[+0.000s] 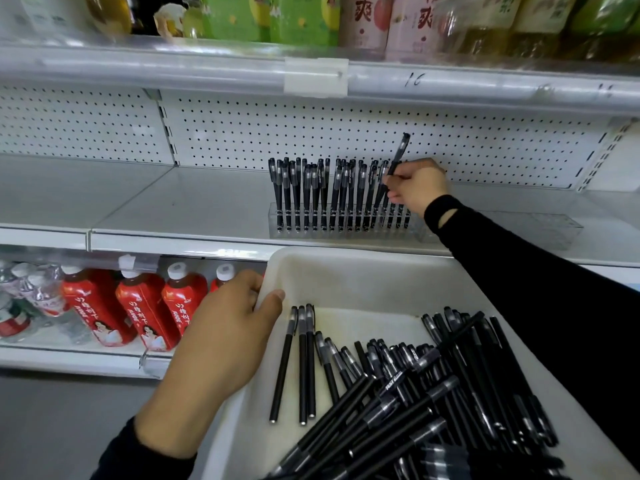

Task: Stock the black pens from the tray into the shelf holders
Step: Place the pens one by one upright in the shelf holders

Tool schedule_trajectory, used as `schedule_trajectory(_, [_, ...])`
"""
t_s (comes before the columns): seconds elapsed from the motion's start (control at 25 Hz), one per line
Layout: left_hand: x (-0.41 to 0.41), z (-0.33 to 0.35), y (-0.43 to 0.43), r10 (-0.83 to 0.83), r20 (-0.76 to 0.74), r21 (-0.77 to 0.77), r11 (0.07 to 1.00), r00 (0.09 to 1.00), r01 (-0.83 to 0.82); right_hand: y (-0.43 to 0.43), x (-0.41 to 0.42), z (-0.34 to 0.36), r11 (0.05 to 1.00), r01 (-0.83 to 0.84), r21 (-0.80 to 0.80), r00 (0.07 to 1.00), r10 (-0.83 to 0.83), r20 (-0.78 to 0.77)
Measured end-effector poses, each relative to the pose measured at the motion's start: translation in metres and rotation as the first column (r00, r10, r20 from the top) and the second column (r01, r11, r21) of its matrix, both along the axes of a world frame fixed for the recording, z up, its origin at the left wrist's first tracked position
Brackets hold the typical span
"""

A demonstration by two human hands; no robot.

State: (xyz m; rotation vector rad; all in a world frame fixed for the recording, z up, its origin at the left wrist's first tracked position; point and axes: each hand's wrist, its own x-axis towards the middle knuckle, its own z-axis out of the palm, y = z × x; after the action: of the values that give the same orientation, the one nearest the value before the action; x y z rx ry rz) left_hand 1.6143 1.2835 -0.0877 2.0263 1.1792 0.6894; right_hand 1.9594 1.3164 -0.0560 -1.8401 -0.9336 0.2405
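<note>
Black pens (415,393): loose heap, lying crosswise over the near and right part of a white tray (346,268). Three more lie side by side near its left wall.

Left hand (225,327): grips the tray's left rim, thumb hooked over the inside, fingers (247,280) curled round the outside, black sleeve at the wrist.

Right hand (417,187): arm in a black sleeve, extended to the shelf (173,209). Its fingers are clamped on a single pen (401,152), cap up, tilted right, over the right end of a clear holder (343,225).

Holder: stands near the shelf's front edge, with a row of pens (311,192) upright in it, caps up. A second clear holder (540,230) lies just beside it to the right.

Writing: white print on some barrels, too small to read. A handwritten "16" (413,79) marks the rail of the shelf above.

Pens: matt black barrels, smoky see-through caps with clips.

Surroundings: a white pegboard (242,133) backs the shelf. Red-labelled bottles (145,306) with white caps stand on the shelf below. Green cartons (263,19) and pink bottles (391,22) stand above.
</note>
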Motion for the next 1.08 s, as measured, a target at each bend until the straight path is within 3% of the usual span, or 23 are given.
schedule_trajectory(0.2, [-0.001, 0.0, -0.001, -0.003, -0.006, 0.002, 1.0, 1.0, 0.003, 0.022, -0.001, 0.001, 0.967, 0.061, -0.247, 0.969, 0.002, 0.247])
schedule_trajectory(0.36, [-0.001, 0.001, -0.002, -0.003, 0.003, 0.013, 1.0, 1.0, 0.003, 0.025, -0.004, 0.006, 0.938, 0.125, -0.324, 0.937, -0.004, 0.349])
schedule_trajectory(0.76, [-0.002, 0.006, -0.008, -0.022, -0.011, 0.041, 0.999, 1.0, 0.022, 0.018, -0.002, -0.011, 0.918, 0.144, -0.37, 0.896, 0.037, 0.441])
schedule_trajectory(1.08, [-0.006, 0.003, -0.007, -0.023, -0.008, -0.007, 1.0, 1.0, 0.023, 0.024, 0.003, -0.023, 0.907, 0.127, -0.402, 0.94, 0.02, 0.342])
